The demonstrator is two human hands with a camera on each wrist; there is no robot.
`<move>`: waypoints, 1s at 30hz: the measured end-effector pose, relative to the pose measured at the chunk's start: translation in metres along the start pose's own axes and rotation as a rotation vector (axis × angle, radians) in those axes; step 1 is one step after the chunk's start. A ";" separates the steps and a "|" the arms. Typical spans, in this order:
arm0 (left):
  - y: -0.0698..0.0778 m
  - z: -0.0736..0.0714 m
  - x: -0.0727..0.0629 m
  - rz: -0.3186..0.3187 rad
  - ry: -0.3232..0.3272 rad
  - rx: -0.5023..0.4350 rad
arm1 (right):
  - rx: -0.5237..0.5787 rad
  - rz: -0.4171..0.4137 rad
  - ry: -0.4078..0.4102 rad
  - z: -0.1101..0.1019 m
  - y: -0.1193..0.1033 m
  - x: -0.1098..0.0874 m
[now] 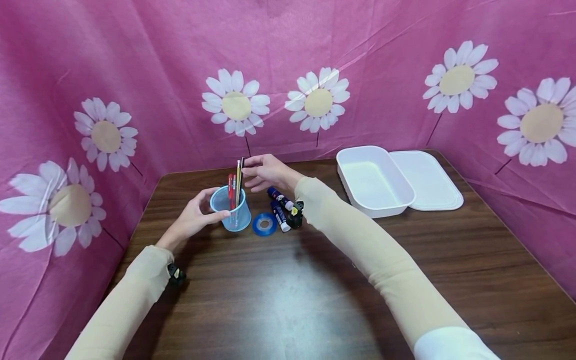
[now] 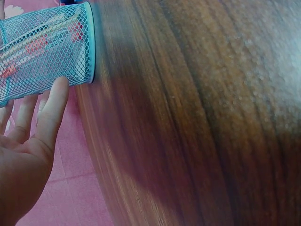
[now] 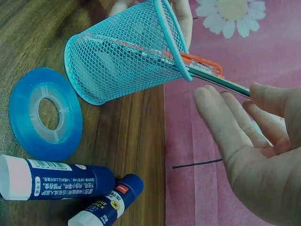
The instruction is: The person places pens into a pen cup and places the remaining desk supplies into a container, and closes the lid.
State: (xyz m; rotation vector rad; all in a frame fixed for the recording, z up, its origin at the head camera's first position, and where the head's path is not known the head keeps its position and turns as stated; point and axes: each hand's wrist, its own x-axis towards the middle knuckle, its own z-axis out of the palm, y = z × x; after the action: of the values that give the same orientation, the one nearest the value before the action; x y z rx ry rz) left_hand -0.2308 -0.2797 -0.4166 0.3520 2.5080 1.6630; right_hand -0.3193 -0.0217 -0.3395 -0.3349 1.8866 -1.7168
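A light-blue mesh pen holder (image 1: 239, 220) stands upright on the wooden table. My left hand (image 1: 194, 217) holds it from the left, thumb on the near side and the other fingers behind. Inside are red pens (image 1: 231, 190), a yellowish pencil (image 1: 238, 182) and a dark green pencil (image 3: 221, 83). Over the rim, my right hand (image 1: 270, 172) pinches the upper end of the dark pencil, with the thumb at its tip in the right wrist view. The pencil's lower part is within the holder.
Right of the holder lie a roll of blue tape (image 1: 264, 224) and two glue sticks, one nearer (image 1: 280, 216) and one farther (image 1: 278, 196). A white plastic box (image 1: 375, 180) stands at the back right, its lid (image 1: 438, 182) beside it. Pink flowered cloth (image 1: 279, 45) hangs behind the table.
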 end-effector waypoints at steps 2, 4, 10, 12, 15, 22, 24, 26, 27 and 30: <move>0.000 0.000 0.000 -0.001 -0.003 0.000 | -0.042 -0.003 0.006 0.003 0.002 0.001; 0.000 0.001 -0.001 -0.007 -0.003 0.004 | -0.087 0.002 0.018 0.007 0.004 0.002; -0.001 0.001 -0.003 -0.011 0.000 0.000 | -0.153 0.009 0.057 0.016 0.007 0.004; -0.001 0.000 -0.002 -0.002 -0.003 -0.005 | -0.155 0.000 0.066 0.016 0.006 0.004; -0.001 -0.001 0.000 0.009 -0.007 0.000 | -0.150 -0.004 0.053 0.016 0.004 0.004; 0.000 -0.001 0.000 0.003 -0.013 0.009 | -0.103 0.028 0.006 0.013 0.003 0.000; 0.000 -0.001 0.000 0.000 -0.013 0.002 | -0.088 0.032 0.003 0.012 0.003 -0.002; 0.001 -0.001 0.000 -0.006 -0.015 0.005 | -0.080 0.038 -0.008 0.012 0.002 -0.003; 0.001 -0.002 0.000 -0.010 -0.017 0.004 | -0.075 0.040 -0.013 0.011 0.002 -0.004; 0.008 -0.005 -0.001 -0.022 -0.038 0.047 | -0.060 0.050 -0.028 0.011 0.001 -0.005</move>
State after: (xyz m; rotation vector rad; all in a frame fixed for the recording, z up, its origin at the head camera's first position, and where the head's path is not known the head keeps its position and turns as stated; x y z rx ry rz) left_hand -0.2302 -0.2811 -0.4076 0.3558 2.5177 1.5762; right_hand -0.3089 -0.0275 -0.3396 -0.3307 1.9132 -1.6175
